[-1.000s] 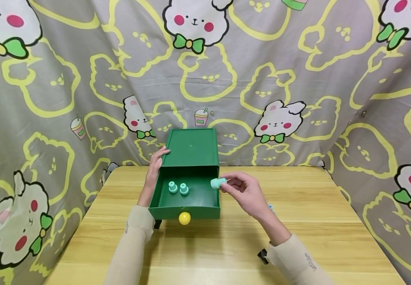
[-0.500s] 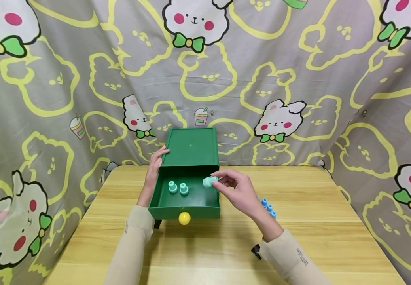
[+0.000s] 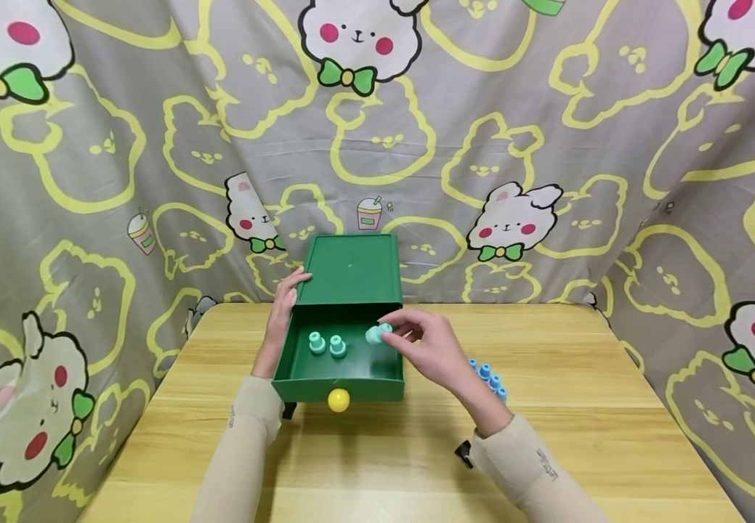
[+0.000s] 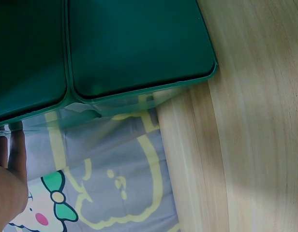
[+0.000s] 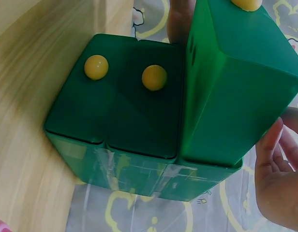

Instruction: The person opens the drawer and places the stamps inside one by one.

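A green drawer cabinet stands at the table's back, its top drawer pulled out, with a yellow knob. Two mint pegs stand inside the drawer. My right hand pinches a third mint peg over the drawer's right half. My left hand rests with straight fingers against the cabinet's left side. In the right wrist view the cabinet shows two shut drawers with yellow knobs and the pulled-out drawer. The left wrist view shows the cabinet's green wall and my fingers.
Several blue pegs lie on the wooden table right of the drawer, behind my right wrist. A cartoon-print cloth hangs behind and at both sides of the table.
My right hand has carried the mint peg leftward from the drawer's right rim to above the drawer's inside. The left hand has stayed put.
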The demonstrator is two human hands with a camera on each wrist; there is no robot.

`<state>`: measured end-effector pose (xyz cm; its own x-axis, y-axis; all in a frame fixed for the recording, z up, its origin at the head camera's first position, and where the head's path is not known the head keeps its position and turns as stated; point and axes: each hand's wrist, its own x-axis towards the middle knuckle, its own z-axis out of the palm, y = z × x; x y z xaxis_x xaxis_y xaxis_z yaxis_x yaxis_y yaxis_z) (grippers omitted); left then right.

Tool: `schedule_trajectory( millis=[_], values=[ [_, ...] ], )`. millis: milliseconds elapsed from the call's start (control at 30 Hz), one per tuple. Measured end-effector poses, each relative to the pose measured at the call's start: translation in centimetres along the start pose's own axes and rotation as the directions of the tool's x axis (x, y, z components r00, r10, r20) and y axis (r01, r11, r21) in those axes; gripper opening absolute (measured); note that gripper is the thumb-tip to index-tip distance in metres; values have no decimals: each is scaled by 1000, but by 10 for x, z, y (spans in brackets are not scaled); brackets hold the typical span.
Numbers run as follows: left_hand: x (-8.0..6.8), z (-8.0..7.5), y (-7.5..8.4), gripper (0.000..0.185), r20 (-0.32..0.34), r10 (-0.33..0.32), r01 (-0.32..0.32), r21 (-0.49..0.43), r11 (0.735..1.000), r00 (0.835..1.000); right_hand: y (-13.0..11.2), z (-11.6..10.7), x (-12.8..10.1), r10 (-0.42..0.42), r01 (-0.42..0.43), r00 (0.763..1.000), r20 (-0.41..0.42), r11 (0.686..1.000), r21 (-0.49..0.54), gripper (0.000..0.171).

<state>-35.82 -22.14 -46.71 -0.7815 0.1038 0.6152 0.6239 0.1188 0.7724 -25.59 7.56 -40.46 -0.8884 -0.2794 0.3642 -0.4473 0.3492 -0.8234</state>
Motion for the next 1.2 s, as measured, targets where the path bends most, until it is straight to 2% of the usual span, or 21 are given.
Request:
schedule_trajectory(
  millis=[533, 667, 867, 1200],
  values=[
    [1, 0, -3, 46, -5, 23, -23, -6, 1000, 1000, -11, 4, 7, -64, 63, 998, -11, 996, -56, 19],
    [0, 0, -3, 45, -11, 33, -33, -1, 999, 999, -10, 8, 11, -77, 79, 997, 28, 993, -90, 16],
    [0, 0, -5, 45, -10, 28, -28, 13, 1000, 1000, -8, 12, 16, -108, 125, 990, 90, 968, -218, 16],
    [-1, 0, -3, 46, -15, 23, -23, 10, 1000, 1000, -9, 18, 20, -116, 166, 979, 169, 934, -317, 17]
  ],
)
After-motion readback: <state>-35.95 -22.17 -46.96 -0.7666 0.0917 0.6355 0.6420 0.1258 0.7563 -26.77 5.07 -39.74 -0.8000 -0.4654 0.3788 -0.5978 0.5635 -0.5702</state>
